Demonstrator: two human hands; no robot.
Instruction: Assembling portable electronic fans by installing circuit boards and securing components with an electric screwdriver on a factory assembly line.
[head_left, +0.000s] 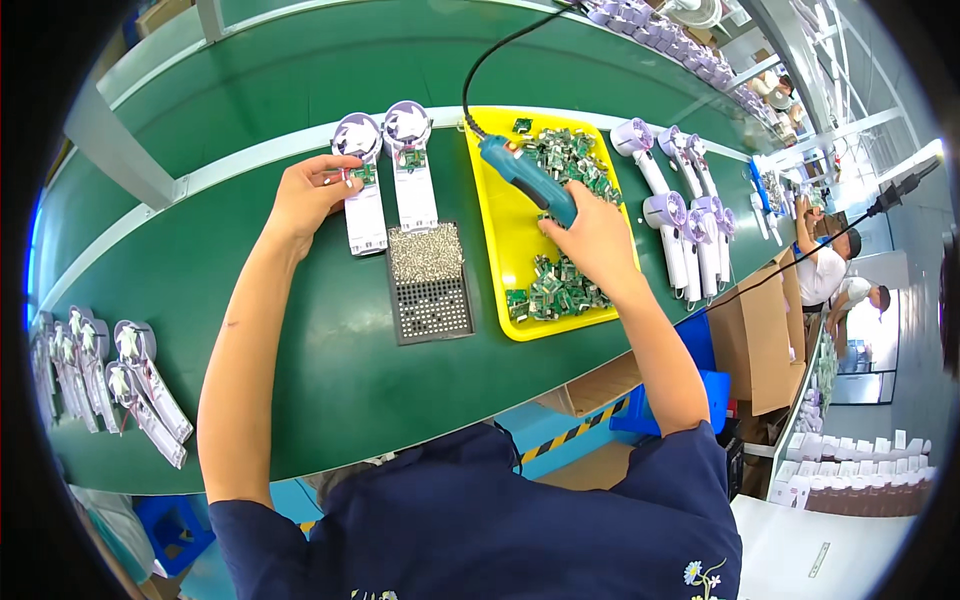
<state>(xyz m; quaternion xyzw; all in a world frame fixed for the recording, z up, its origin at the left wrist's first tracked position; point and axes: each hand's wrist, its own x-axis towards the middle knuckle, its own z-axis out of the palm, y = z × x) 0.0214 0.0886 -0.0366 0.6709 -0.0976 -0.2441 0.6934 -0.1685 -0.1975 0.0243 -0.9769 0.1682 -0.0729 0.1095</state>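
My left hand (312, 195) has its fingers bent over a small green circuit board (368, 174) in an open white handheld-fan housing (366, 222). Thumb and fingertips press together at the board's left edge. Just to the right lies a second open fan housing (415, 200), also with a green board in it. My right hand (592, 240) is wrapped round a teal electric screwdriver (530, 180), held above the yellow tray (492, 235). The tool points up and left, its black cable running upward; I cannot make out its bit.
Below the housings sits a black screw tray (432, 312) with small screws heaped over its upper holes. Loose green circuit boards (565, 290) fill parts of the yellow tray. Assembled fans (690, 235) lie right, open housings (135, 370) far left. Co-workers (825, 265) sit farther right.
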